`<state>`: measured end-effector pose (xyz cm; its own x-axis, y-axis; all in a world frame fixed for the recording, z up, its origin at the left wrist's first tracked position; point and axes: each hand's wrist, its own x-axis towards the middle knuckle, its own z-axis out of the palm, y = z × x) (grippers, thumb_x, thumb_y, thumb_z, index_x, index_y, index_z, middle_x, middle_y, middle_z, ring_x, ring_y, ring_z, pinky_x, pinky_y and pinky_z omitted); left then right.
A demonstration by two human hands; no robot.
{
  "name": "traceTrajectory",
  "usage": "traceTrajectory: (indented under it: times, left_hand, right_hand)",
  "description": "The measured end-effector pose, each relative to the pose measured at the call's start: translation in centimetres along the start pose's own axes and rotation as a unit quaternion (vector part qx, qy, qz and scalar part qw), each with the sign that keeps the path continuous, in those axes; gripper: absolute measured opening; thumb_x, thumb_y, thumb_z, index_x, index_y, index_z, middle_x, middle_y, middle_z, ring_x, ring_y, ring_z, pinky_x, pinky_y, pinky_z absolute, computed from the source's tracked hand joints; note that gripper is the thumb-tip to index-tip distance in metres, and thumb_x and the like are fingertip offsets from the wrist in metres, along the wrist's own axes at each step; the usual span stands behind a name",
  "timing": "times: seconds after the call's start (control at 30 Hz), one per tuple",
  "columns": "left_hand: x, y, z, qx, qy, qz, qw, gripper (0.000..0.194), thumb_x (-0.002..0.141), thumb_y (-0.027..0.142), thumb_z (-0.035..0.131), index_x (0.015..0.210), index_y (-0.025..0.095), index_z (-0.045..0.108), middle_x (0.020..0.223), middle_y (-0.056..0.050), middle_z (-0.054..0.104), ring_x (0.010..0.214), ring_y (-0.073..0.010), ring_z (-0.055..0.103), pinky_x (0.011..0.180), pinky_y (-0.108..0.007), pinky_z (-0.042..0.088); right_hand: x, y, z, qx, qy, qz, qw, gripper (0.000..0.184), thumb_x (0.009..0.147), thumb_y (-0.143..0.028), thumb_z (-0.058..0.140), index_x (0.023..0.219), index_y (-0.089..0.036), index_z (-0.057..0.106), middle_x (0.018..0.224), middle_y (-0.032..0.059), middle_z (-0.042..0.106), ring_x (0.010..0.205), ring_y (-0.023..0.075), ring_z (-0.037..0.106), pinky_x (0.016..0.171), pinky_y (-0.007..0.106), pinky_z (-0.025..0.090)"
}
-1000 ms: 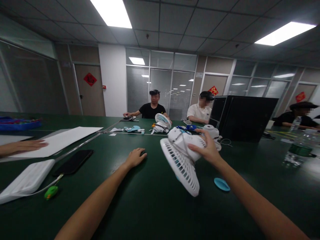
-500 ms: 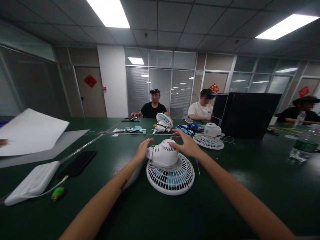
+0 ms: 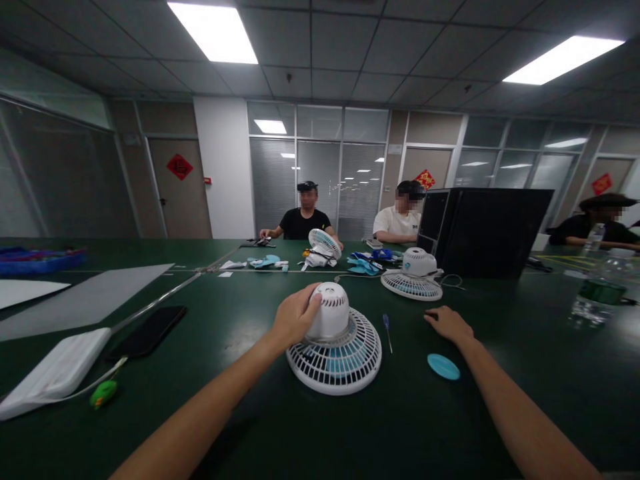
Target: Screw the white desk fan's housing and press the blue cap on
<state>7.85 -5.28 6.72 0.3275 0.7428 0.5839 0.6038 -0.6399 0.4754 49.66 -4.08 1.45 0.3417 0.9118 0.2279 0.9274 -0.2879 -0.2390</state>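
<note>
Grip of the left hand [image 3: 296, 315] was closed about the left side of the fan's housing [image 3: 331, 310], thumb on the near face. The fan [image 3: 370, 353] rested grille-down on the tabletop [image 3: 300, 433], well apart from its far edge. The right hand [image 3: 450, 325] lay low over the tabletop to the fan's right, fingers loosely bent, nothing visible in them. Between fan and right hand lay a screwdriver [image 3: 387, 325], handle toward the far edge; a blue disc [image 3: 443, 367] lay nearer the wearer.

Progress, as judged from the layout: housing and grille were joined, the disc lay loose, and the screwdriver was not in use; how much remained could not be told. A second fan [image 3: 419, 263], also grille-down, stood beside the black case [image 3: 487, 233]. A third fan [image 3: 324, 248], its grille tilted, lay close to the far edge, with loose blue parts [image 3: 267, 262] to its left.

Writing: characters on the red papers [image 3: 179, 167] were too blurred to read; neither the bottle's green label [image 3: 597, 297] nor any fan showed legible lettering.
</note>
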Motion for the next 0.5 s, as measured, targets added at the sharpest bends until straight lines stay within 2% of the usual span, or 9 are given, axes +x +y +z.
traceTrajectory:
  times: [0.13,0.27,0.4,0.5]
  left_hand:
    - [-0.2,1.3,-0.7,0.048,-0.016,-0.021,0.998,0.043,0.098,0.039,0.032,0.130,0.021,0.056,0.124,-0.007,0.068,0.112,-0.0253,0.063,0.094,-0.036,0.047]
    - [-0.8,2.8,-1.7,0.106,-0.034,-0.013,0.994,0.044,0.098,0.041,0.033,0.129,0.019,0.055,0.126,-0.008,0.067,0.111,-0.0265,0.064,0.095,-0.039,0.048]
    - [-1.6,3.5,-2.4,0.161,-0.055,-0.004,0.985,0.054,0.095,0.048,0.039,0.135,0.013,0.048,0.132,-0.014,0.061,0.114,-0.0315,0.062,0.096,-0.047,0.047]
    - [-2.2,3.8,-2.4,0.173,-0.063,-0.002,0.983,0.065,0.090,0.053,0.045,0.138,0.010,0.043,0.133,-0.017,0.058,0.114,-0.0333,0.060,0.096,-0.049,0.047]
  right_hand:
    - [0.5,0.2,0.2,-0.003,-0.011,0.006,1.000,0.030,0.086,-0.028,0.053,0.106,-0.020,0.074,0.113,0.0119,0.070,0.107,0.0265,0.066,0.087,0.039,0.052]
    - [0.5,-0.1,0.2,-0.009,-0.014,0.026,1.000,0.024,0.085,-0.024,0.057,0.099,-0.021,0.077,0.106,0.0124,0.072,0.102,0.0266,0.068,0.084,0.035,0.052]
    - [0.4,-0.3,0.0,-0.006,-0.021,0.026,0.999,0.023,0.085,-0.025,0.057,0.096,-0.022,0.077,0.107,0.0116,0.072,0.100,0.0269,0.068,0.082,0.035,0.052]
    - [0.3,-0.5,-0.1,0.001,-0.030,0.017,0.999,0.021,0.085,-0.026,0.058,0.093,-0.021,0.077,0.105,0.0103,0.073,0.100,0.0258,0.068,0.081,0.033,0.051]
